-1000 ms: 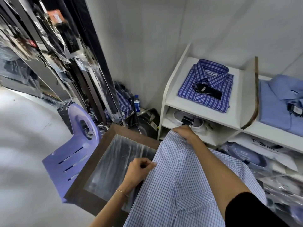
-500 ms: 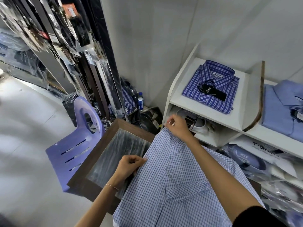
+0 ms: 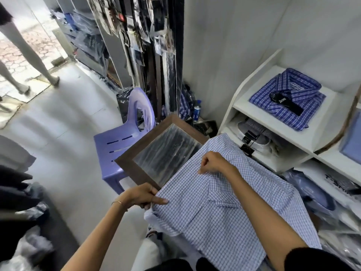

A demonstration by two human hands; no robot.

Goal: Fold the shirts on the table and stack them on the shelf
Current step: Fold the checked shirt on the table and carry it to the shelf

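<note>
**Both hands on the checked shirt**

Here, the white shelf unit (image 3: 277,122) fills my right side, its top level carrying a folded blue plaid shirt (image 3: 289,98) with a black tag lying on it, and the level below holding a folded pale shirt (image 3: 259,137) with hanging tags. Left of it stands the table (image 3: 129,163), brown-framed with a glossy dark top. The light blue checked shirt (image 3: 224,202) lies spread over the table's near right part, running toward me and off the near edge. A lilac plastic chair (image 3: 121,145) sits just beside the table's left edge, with a rack of hanging belts behind it.

My left hand (image 3: 140,196) grips the shirt's left edge, thumb on top of the cloth and fingers curled beneath it. My right hand (image 3: 214,163) is curled into a narrow pinch on the fabric further up, and the cloth rises slightly under it. A thin bracelet (image 3: 118,202) circles my left wrist. A small blue bottle (image 3: 197,112) stands on the floor by the wall, beyond the table.
</note>
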